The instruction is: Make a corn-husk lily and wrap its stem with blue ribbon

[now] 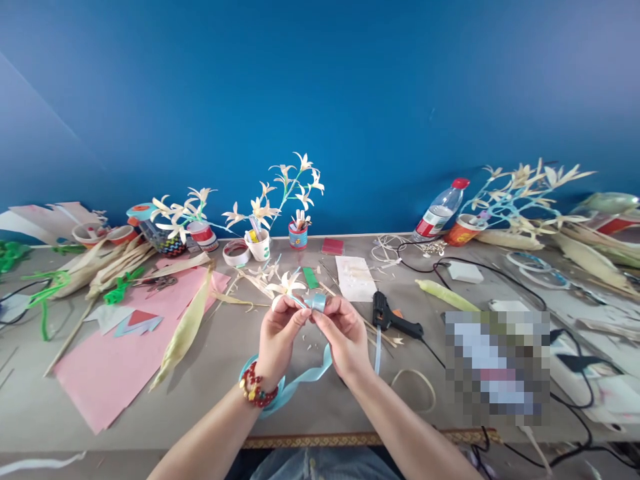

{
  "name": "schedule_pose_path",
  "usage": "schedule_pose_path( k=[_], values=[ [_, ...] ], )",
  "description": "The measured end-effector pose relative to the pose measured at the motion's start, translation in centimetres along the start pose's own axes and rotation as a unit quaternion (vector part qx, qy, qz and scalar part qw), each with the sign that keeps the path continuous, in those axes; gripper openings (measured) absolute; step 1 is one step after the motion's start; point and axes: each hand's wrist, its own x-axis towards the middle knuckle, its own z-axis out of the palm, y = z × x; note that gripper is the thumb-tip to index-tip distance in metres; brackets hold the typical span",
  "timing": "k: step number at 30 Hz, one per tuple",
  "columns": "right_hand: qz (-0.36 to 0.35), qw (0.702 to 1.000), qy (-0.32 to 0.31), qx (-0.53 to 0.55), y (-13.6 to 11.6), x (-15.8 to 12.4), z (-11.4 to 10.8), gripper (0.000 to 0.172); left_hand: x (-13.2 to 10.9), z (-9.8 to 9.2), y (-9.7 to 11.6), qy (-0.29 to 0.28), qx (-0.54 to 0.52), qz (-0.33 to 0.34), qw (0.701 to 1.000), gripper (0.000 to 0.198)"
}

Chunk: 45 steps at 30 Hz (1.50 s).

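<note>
My left hand (278, 333) and my right hand (344, 333) meet above the table's middle, both pinched on a light blue ribbon (317, 303). The ribbon loops between my fingertips and trails down under my left wrist in a wavy band. A small cream straw flower (286, 285) sits at the tips of my left fingers, where the ribbon meets it. A red bead bracelet (256, 392) is on my left wrist.
A black glue gun (394, 319) lies just right of my hands, with its cord running right. Pink paper (120, 347) and corn husks (187, 327) lie left. Cups with straw flowers (260, 243), a water bottle (440, 210) and more husks line the back.
</note>
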Motion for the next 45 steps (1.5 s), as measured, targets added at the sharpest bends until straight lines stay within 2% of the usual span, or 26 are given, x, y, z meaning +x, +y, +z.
schedule_pose_path(
  k=[3, 10, 16, 20, 27, 37, 40, 45],
  values=[
    [-0.021, 0.999, -0.005, -0.033, 0.17, 0.05, -0.02, 0.023, -0.04, -0.04, -0.05, -0.001, 0.002, 0.008, 1.000, 0.014],
    [0.126, 0.984, -0.036, 0.120, 0.28, 0.81, -0.34, 0.021, -0.11, -0.33, 0.14, -0.038, 0.006, 0.010, 0.999, 0.011],
    [0.173, 0.970, -0.040, 0.168, 0.47, 0.82, -0.36, 0.023, -0.15, -0.63, 0.00, -0.046, 0.041, 0.046, 0.997, 0.007],
    [0.172, 0.968, -0.026, 0.179, 0.56, 0.68, -0.08, 0.024, -0.09, -0.84, -0.36, -0.045, 0.038, 0.065, 0.996, 0.002],
    [0.117, 0.977, -0.015, 0.177, 0.89, 0.26, 0.04, 0.023, -0.18, -0.71, -0.66, -0.036, 0.028, 0.076, 0.996, 0.003],
    [0.109, 0.979, -0.016, 0.170, 0.85, 0.30, 0.03, 0.022, -0.25, -0.65, -0.72, -0.006, 0.085, 0.098, 0.992, 0.006],
    [0.121, 0.979, -0.007, 0.166, 0.83, 0.32, 0.01, 0.022, -0.27, -0.62, -0.66, -0.016, 0.084, 0.094, 0.992, 0.005],
    [0.161, 0.968, -0.004, 0.194, 0.69, 0.43, 0.05, 0.024, -0.20, -0.60, -0.59, -0.002, 0.113, 0.128, 0.985, 0.003]
  ],
)
